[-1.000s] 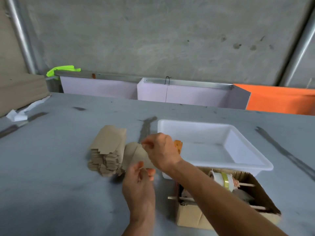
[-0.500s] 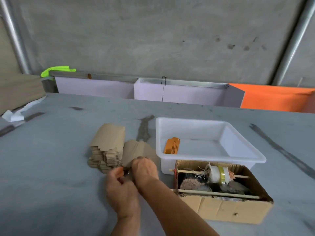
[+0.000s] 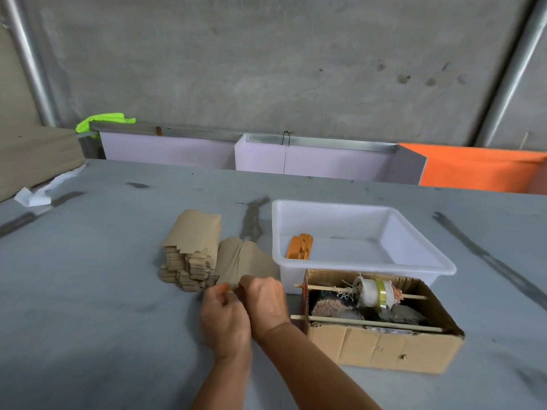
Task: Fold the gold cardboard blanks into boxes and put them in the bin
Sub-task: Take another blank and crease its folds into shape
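Note:
A tall stack of flat tan cardboard blanks [image 3: 192,250] stands on the grey table, with a smaller fanned pile of blanks [image 3: 242,261] leaning beside it on the right. My left hand [image 3: 226,321] and my right hand [image 3: 265,303] meet at the near edge of that fanned pile, and their fingers pinch the edge of a blank there. The fingertips are hidden behind the knuckles. The white plastic bin [image 3: 414,261] sits right of the blanks, and one folded gold box [image 3: 299,247] lies in its near left corner.
An open brown cardboard carton [image 3: 384,350] with sticks, a tape roll and scraps sits against the bin's near side. A white scrap [image 3: 32,198] lies far left. Lilac panels [image 3: 310,156] and an orange sheet [image 3: 479,170] line the table's far edge.
My right hand left the gold box in the bin and drew back to the fanned pile. Both hands now meet at the pile's near edge.

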